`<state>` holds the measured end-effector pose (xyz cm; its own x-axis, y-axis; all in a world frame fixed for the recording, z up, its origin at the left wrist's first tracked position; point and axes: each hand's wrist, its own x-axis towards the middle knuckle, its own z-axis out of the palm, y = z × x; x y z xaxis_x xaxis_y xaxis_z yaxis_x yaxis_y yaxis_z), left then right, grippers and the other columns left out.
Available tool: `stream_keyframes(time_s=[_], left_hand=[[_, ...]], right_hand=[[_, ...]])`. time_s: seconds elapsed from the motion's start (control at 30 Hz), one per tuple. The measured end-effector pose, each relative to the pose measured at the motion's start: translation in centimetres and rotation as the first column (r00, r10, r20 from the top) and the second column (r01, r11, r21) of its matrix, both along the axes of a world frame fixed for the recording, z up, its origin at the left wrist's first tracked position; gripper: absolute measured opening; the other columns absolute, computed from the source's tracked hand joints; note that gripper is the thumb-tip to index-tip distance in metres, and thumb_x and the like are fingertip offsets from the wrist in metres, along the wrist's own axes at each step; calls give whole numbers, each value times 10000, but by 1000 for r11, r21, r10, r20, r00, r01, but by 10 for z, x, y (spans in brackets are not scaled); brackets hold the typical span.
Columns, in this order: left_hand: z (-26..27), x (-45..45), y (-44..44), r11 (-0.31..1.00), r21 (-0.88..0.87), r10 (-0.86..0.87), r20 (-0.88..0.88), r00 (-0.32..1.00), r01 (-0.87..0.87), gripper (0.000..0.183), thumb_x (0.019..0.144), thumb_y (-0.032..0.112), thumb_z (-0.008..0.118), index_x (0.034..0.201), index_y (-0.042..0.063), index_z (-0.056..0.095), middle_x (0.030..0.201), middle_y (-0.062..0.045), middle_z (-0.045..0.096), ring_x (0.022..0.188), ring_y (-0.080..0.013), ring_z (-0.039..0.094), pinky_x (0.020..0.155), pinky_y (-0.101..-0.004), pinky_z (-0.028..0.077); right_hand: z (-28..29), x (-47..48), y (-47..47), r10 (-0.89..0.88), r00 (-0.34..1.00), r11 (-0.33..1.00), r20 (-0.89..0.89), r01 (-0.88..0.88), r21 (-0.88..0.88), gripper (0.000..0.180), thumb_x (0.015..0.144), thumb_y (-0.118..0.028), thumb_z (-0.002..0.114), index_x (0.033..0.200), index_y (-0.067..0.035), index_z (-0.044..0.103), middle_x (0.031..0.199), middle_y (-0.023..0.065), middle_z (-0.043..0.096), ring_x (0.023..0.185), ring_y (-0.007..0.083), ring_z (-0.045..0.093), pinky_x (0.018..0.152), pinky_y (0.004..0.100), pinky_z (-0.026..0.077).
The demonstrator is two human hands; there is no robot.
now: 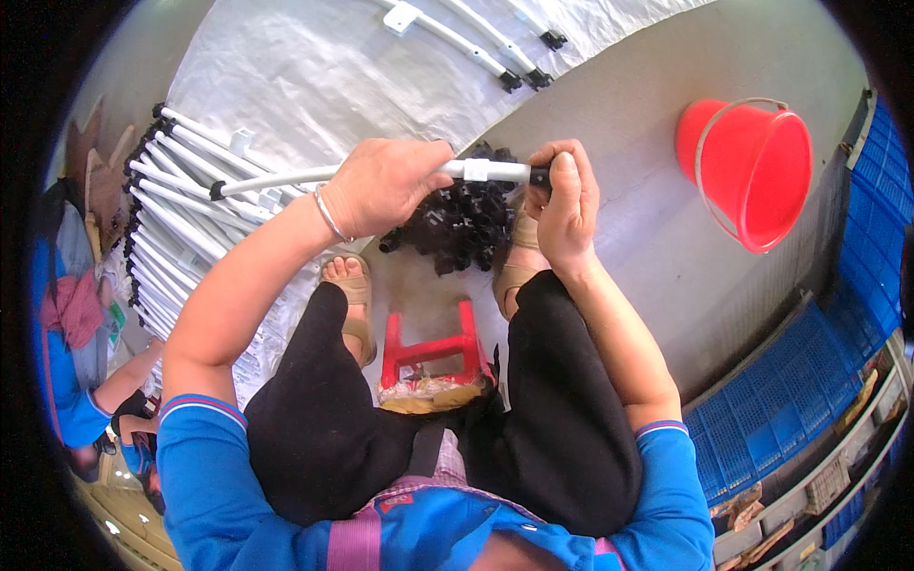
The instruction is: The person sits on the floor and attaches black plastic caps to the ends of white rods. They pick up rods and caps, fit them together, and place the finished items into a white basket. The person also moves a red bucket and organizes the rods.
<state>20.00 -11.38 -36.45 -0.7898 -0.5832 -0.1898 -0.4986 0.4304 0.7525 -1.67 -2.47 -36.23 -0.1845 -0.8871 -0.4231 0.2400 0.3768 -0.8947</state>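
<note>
My left hand (385,182) is closed around a curved white tube (293,178) that has a black fitting at its far left end. At the tube's right end, my right hand (568,200) grips a black plastic end fitting (540,178); how far the fitting sits on the tube is hidden by the fingers. A small white bracket (475,170) sits on the tube between the two hands. Below the tube, a pile of black plastic fittings (457,228) lies on the floor between my feet. Many white tubes (186,207) with black ends are stacked at the left.
More white tubes (457,39) rest on a pale sheet (300,78) ahead. A red bucket (742,171) with a handle lies at the right, near blue perforated crates (778,407). A red plastic stool (432,350) is between my legs. Other people (71,385) are at the far left.
</note>
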Motion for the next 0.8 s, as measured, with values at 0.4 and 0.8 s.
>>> stream_keyframes(time_s=[0.4,0.8], left_hand=[[14,-9,5,970,-239,46,-12,999,-48,152,850,160,660,879,77,535,733,-110,613,686,-327,634,551,-421,489],[-16,-8,-32,973,-161,-163,24,986,165,158,881,201,634,934,87,538,781,-114,609,737,-325,636,606,-425,485]], right_hand=[[4,4,-11,-28,998,991,64,20,130,319,1038,-298,336,916,-60,511,606,-5,420,491,59,343,429,223,273],[-18,-11,-3,84,994,993,74,-90,73,302,1060,-320,378,1108,-48,501,719,45,519,540,89,442,458,231,358]])
